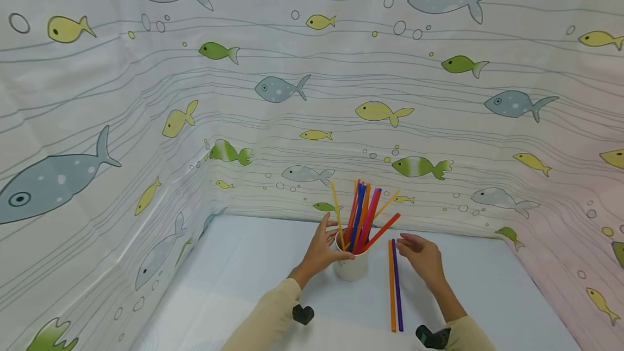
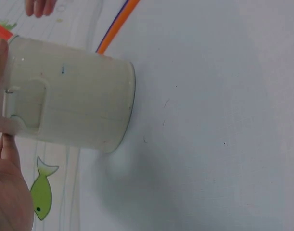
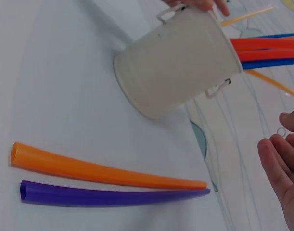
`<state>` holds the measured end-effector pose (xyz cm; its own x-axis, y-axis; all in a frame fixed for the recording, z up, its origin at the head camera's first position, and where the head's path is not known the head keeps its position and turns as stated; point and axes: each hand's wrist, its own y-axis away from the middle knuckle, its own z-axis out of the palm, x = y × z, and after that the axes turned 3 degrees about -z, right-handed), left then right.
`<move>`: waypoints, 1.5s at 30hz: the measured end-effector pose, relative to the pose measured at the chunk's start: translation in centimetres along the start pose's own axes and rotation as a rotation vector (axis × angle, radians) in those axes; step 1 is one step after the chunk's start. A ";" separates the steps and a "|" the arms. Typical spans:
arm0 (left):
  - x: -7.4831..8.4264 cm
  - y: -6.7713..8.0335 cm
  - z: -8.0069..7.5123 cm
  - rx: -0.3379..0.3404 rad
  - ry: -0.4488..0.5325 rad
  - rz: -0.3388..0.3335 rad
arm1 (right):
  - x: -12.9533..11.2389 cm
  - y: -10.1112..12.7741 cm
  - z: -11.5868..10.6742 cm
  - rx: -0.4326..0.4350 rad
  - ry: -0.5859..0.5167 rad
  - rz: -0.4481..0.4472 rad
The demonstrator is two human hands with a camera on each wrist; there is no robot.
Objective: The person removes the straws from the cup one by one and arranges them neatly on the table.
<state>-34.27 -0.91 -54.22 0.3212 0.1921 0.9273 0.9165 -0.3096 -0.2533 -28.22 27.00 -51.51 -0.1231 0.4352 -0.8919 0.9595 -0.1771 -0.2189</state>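
A small off-white metal-style bucket [image 1: 351,270] with little side handles stands on the table, full of coloured drinking straws [image 1: 363,215]. My left hand [image 1: 319,251] holds it at the rim, thumb across the front and fingers round the left side. In the left wrist view that hand [image 2: 12,192] is by the bucket's handle [image 2: 29,106]. An orange straw [image 3: 103,168] and a purple straw [image 3: 108,197] lie side by side, right of the bucket. Just beyond their far ends is my right hand [image 1: 424,256], fingers loosely bent, nothing in them.
White cloth covers the table [image 1: 234,275]. A fish-patterned curtain [image 1: 341,69] rises behind it and along both sides. Dark wrist devices [image 1: 303,314] sit at the sleeves. One red straw [image 1: 382,232] leans far out over the bucket's right rim.
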 end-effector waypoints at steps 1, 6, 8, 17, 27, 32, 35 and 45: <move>0.0 0.0 0.0 -0.001 0.003 0.001 | -0.4 0.0 0.1 -0.005 -0.003 -0.015; 0.1 0.1 -0.1 -0.009 0.017 -0.001 | -1.9 -0.1 0.9 -0.026 -0.024 -0.095; 0.1 0.1 -0.1 -0.009 0.022 0.000 | -2.2 -0.2 1.2 -0.039 -0.029 -0.121; -0.1 -0.1 0.2 -0.006 -0.007 -0.005 | -3.1 -0.3 2.5 -0.101 -0.022 -0.133; 0.0 -0.3 0.2 -0.004 -0.037 -0.005 | -3.5 0.4 3.9 -0.079 -0.061 -0.114; -0.2 -0.3 0.2 -0.002 -0.030 -0.003 | -3.9 0.7 4.2 -0.049 -0.068 -0.114; -0.2 -0.2 0.2 -0.003 -0.026 0.000 | -4.0 0.7 4.3 -0.038 -0.072 -0.124; -0.1 -0.1 0.0 0.001 -0.039 -0.015 | -4.8 -0.1 3.9 -0.031 -0.077 -0.148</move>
<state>-34.34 -0.88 -54.26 0.3168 0.2327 0.9195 0.9213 -0.3058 -0.2400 -28.67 21.52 -48.73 -0.2819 0.3850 -0.8788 0.9367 -0.0880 -0.3390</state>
